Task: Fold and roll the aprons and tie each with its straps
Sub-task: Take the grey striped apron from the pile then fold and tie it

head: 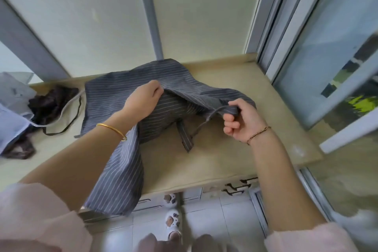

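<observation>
A beige, stone-like table (235, 149) fills the middle, backed by frosted panels at 12 o'clock and a sliding window at 3 o'clock. On it lies the striped apron (114, 96), soft grey cloth with thin pale pinstripes. Most of it is spread across the table's centre, and one flap hangs over the front edge at 7 o'clock, beneath the left forearm.

At 9 o'clock a heap of pale blue cloth (12, 108) and dark brown cloth (51, 104) crowds the table's end, just beside the apron, with a thin dark cord (67, 122) trailing from it.

The left grip (143, 98), a bare hand, pinches a raised fold at the apron's centre. The right grip (241, 118), at 3 o'clock from it, has its fingers curled round the same lifted edge, so the cloth tents between them. A flat striped strap (185, 139) lies on the table below that fold.

A gold bangle (111, 130) rings the left wrist.
</observation>
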The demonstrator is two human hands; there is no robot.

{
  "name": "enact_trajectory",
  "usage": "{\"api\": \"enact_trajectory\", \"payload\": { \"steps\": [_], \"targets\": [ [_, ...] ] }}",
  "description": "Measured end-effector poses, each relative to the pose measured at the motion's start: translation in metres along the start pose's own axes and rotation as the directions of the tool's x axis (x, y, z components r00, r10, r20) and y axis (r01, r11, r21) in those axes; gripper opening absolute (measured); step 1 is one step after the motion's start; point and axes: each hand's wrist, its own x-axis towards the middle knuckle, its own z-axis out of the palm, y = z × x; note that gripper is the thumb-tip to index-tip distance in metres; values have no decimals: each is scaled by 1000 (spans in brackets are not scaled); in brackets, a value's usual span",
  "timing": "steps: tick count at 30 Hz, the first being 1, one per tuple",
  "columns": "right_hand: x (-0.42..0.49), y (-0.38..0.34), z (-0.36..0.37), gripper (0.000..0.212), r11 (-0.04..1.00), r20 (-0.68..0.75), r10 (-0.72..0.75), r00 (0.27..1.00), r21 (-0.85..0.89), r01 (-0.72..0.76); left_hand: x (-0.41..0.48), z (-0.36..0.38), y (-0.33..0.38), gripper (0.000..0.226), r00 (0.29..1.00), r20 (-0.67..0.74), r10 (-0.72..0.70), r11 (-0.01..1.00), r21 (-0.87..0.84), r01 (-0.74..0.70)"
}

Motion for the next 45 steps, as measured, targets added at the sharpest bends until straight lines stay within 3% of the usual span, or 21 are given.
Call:
{"api": "enact_trajectory", "payload": {
  "steps": [5,7,9,11,13,15,18,19,21,23,25,29,33,36,39,41,43,45],
  "targets": [
    [-14,-23,-11,36,963,-22,-126,992,237,128,-14,11,-1,24,999,12,38,987,159,-40],
    [-13,-31,-12,31,915,-196,-206,959,308,259,-19,15,-6,22,997,66,47,977,207,-60],
    [-14,-39,-13,22,901,-395,-291,872,192,388,-24,17,-9,18,978,205,40,953,287,-99],
    [-11,-42,-16,17,892,-469,-343,814,109,439,-28,19,-8,15,879,473,-64,883,438,-171],
    [-8,-36,-18,18,902,-391,-294,872,189,388,-35,25,0,21,704,661,-259,762,588,-273],
    [-5,-22,-20,23,950,-292,-195,936,181,254,-35,37,13,33,644,688,-335,755,605,-253],
    [-2,-3,-19,31,988,-210,-102,972,90,123,-22,68,42,67,748,650,-133,939,324,-115],
    [-1,1,-19,33,989,-195,-90,977,96,110,-19,79,56,75,770,636,-46,965,227,-129],
    [-1,1,-18,35,991,-177,-92,980,76,107,-21,98,84,84,789,609,74,942,217,-256],
    [-2,-4,-19,35,995,-148,-92,985,17,96,-23,112,96,67,822,553,137,872,326,-365],
    [-4,-9,-23,36,993,-107,-56,993,-105,45,-17,115,97,41,883,442,156,862,375,-340],
    [-6,-9,-43,56,891,-91,74,993,-441,-106,5,89,81,45,994,103,41,988,147,-56],
    [23,11,-55,52,834,-294,80,952,-504,-226,25,49,49,43,967,-188,-173,983,-99,157],
    [52,27,-49,28,742,-392,6,920,-615,-267,27,29,27,36,946,-208,-249,955,-212,205],
    [76,36,-27,15,616,-320,-11,947,-749,-246,26,17,10,34,929,-198,-313,918,-315,242],
    [93,43,-10,16,603,-264,3,965,-769,-212,25,11,1,33,916,-202,-347,892,-372,255],
    [111,51,5,32,624,-240,-62,969,-767,-150,25,5,-5,33,906,-206,-371,874,-406,265],
    [126,59,16,65,641,-213,-129,968,-763,-83,24,-2,-12,32,898,-207,-388,861,-431,272]
  ]
}}
